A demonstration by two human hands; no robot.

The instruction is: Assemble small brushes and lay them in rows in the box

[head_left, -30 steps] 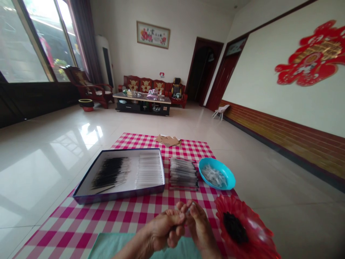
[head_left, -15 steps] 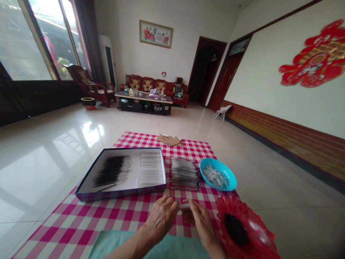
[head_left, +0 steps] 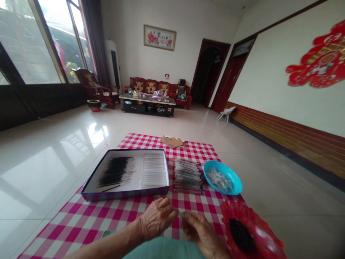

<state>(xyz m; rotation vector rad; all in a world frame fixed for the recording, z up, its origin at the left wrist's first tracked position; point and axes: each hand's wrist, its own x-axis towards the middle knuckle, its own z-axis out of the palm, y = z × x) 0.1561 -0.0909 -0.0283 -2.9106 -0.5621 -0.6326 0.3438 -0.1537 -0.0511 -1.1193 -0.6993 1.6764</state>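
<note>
My left hand (head_left: 159,218) is closed, knuckles up, at the near part of the table; what its fingertips hold is hidden. Close beside it, my right hand (head_left: 198,230) pinches a small pale, translucent piece (head_left: 181,214) between thumb and fingers, and the piece points toward the left fingertips. Beyond the hands lies a shallow box (head_left: 113,195) with thin black-tipped sticks (head_left: 117,171) on the left and clear tubes (head_left: 153,171) on the right. A stack of translucent tubes with dark ends (head_left: 188,176) lies right of the box.
A blue bowl (head_left: 236,183) holds small translucent pieces. Nearer, a red flower-shaped dish (head_left: 265,237) has small black pieces in its middle. Torn cardboard (head_left: 174,142) lies at the far edge of the checked tablecloth (head_left: 67,226). Pale green cloth (head_left: 164,248) is below my hands.
My right hand has gone from straighter, raised fingers to a curled pinch on the small piece. My left hand stays closed beside it. The whole view has shifted slightly.
</note>
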